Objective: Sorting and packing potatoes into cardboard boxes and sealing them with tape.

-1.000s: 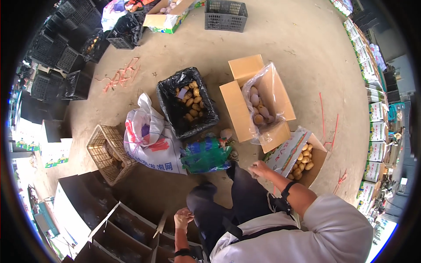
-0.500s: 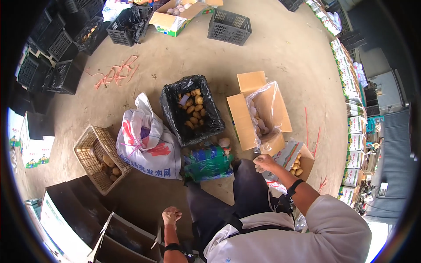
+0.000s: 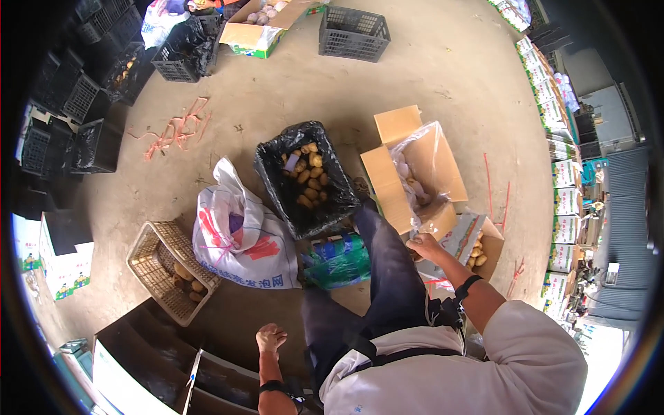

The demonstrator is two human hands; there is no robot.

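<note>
Clear plastic liner (image 3: 415,173), thin and slippery-looking, is lining the open cardboard box (image 3: 415,176) right of centre. The right hand (image 3: 423,245) is closing on its lower edge, though whether it is gripping is unclear. The left hand (image 3: 271,339) is hanging loosely curled, apparently empty, lower centre.

Your right hand (image 3: 423,244) sits hemmed in: the plastic-lined cardboard box (image 3: 415,173) just ahead, a smaller box of potatoes (image 3: 477,245) to its right, your own leg (image 3: 391,270) to its left. Your left hand (image 3: 270,339) has bare floor (image 3: 235,311) around it, with stacked dark trays (image 3: 159,360) close on its left. Ahead of it the white sack (image 3: 238,238), green bag (image 3: 339,259) and wicker basket (image 3: 166,270) block the way. Beyond the black-lined crate (image 3: 308,180), the concrete lies open.
</note>
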